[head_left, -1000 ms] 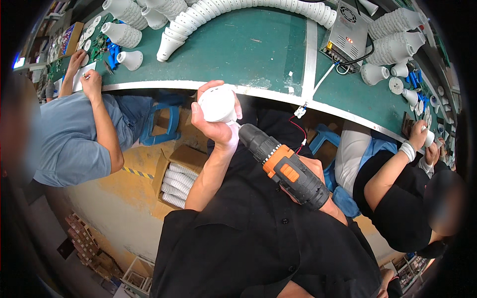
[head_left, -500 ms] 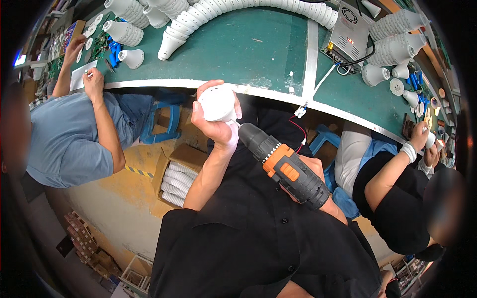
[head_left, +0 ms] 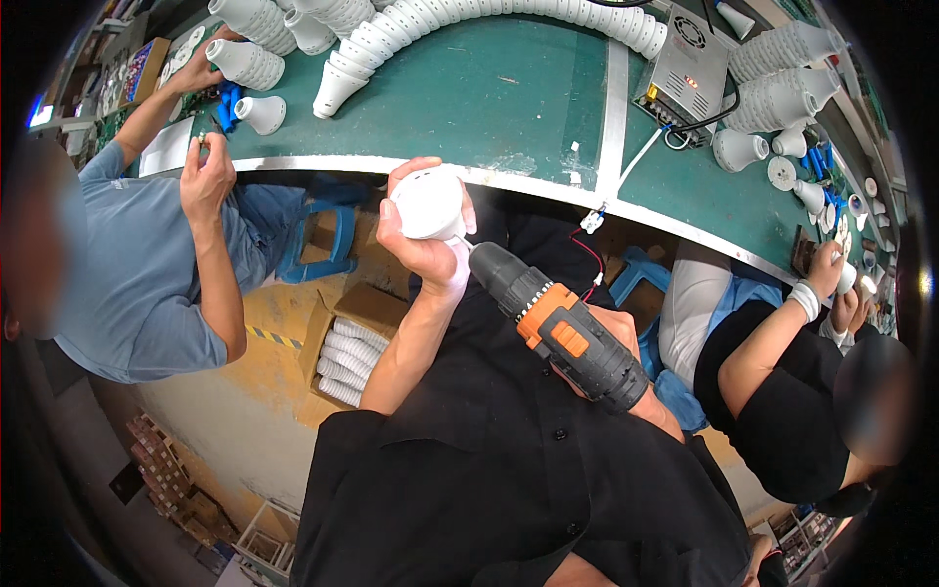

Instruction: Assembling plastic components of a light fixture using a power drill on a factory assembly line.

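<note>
My left hand [head_left: 423, 252] is wrapped round a white plastic lamp housing [head_left: 427, 201], its flat face with small slots turned up. In my right hand [head_left: 616, 331] I grip a black and orange cordless drill [head_left: 553, 323]; the drill body hides most of those fingers. The drill's bit points up and left and reaches the lower right side of the housing, beside my left palm. Whether the bit touches a screw there is hidden. Both hands are in front of my chest, just short of the table edge.
The green table [head_left: 489, 93] carries a long curved stack of white cups [head_left: 430, 20] and a metal power supply [head_left: 682, 73]. A red-wired connector [head_left: 591, 221] hangs off its edge. Co-workers sit left [head_left: 147, 274] and right [head_left: 773, 391]. An open carton [head_left: 311, 352] stands on the floor.
My hands, the housing and the drill have hardly moved. The co-worker on the left has reached one arm farther toward the stacked cups and shifted the other hand slightly right.
</note>
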A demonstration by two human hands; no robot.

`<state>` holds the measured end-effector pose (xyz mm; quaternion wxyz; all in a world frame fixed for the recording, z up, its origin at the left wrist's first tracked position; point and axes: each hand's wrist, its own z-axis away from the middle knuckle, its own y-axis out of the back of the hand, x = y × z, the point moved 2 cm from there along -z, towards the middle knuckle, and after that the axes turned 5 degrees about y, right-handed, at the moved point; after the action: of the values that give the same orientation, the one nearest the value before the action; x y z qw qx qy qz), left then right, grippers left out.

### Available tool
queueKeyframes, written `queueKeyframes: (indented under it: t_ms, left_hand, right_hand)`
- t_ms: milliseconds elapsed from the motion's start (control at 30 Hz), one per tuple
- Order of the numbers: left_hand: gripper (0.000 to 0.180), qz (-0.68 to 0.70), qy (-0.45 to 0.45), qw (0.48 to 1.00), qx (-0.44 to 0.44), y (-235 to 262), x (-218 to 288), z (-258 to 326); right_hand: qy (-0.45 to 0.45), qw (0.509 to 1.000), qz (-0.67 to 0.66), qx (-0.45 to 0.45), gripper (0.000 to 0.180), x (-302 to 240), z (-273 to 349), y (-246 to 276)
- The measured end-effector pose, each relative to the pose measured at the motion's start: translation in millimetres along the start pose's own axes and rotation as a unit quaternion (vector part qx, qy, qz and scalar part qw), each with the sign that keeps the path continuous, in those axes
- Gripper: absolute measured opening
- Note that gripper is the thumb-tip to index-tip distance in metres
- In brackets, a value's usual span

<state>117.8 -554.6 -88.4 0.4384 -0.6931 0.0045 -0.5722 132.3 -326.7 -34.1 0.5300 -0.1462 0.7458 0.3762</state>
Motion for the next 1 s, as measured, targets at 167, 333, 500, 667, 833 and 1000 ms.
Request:
queueKeyframes:
  t_ms: [167, 333, 500, 667, 833, 1000]
  left_hand:
    - [0.062, 0.000, -0.002, 1.000, -0.005, 4, 0, -1]
    - [0.062, 0.004, 0.001, 1.000, -0.001, 6, -3, 0]
    - [0.062, -0.003, -0.002, 1.000, 0.008, 6, -2, 1]
    - [0.061, 0.007, -0.001, 1.000, -0.001, 7, -4, 1]
    - [0.061, -0.002, -0.006, 1.000, -0.002, 9, -1, 2]
    - [0.061, -0.002, 0.003, 1.000, -0.005, 8, -3, 1]
  right_hand:
    - [0.006, 1.000, -0.006, -0.024, 0.022, -4, -3, 3]
    - [-0.002, 1.000, -0.016, -0.027, 0.021, -2, -1, 1]
    - [0.004, 1.000, -0.017, -0.023, 0.021, -1, 0, 1]
    - [-0.004, 1.000, -0.016, -0.026, 0.022, -2, 0, 1]
    - [0.006, 0.999, -0.023, -0.025, 0.023, 1, 0, -2]
    - [-0.002, 0.999, -0.017, -0.028, 0.023, -1, -1, 0]
